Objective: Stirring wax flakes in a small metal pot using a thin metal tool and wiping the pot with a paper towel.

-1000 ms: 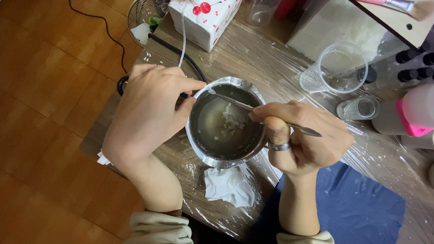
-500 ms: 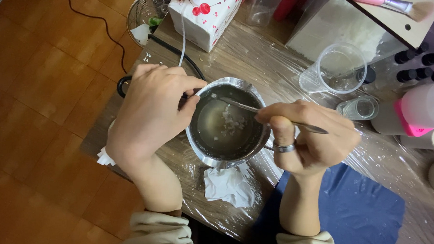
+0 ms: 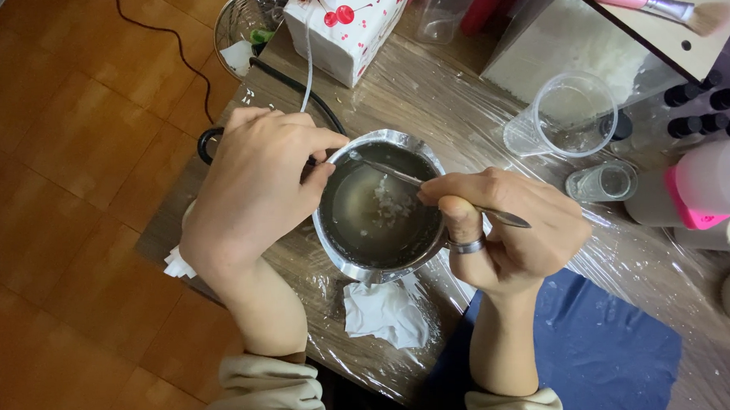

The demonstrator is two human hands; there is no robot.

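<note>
Fingers (image 3: 454, 195) of right hand (image 3: 511, 232) being clenched on metal stirrer (image 3: 396, 176) in steel pot (image 3: 379, 206); pot handle being gripped by left hand (image 3: 255, 184) on counter (image 3: 426, 98).

— What carries it all?

— A wooden tabletop (image 3: 426, 90) wrapped in clear plastic film, standing on a wood-plank floor (image 3: 64, 159).

— What lies directly on it?

— A steel pot (image 3: 379, 204) near the front edge, with a crumpled white tissue (image 3: 382, 311) just beside it. Behind it sit a clear plastic cup (image 3: 572, 115), a small glass jar (image 3: 604, 181) and a white box with red cherries (image 3: 345, 24). A blue cloth (image 3: 604, 342) covers the near right corner.
</note>
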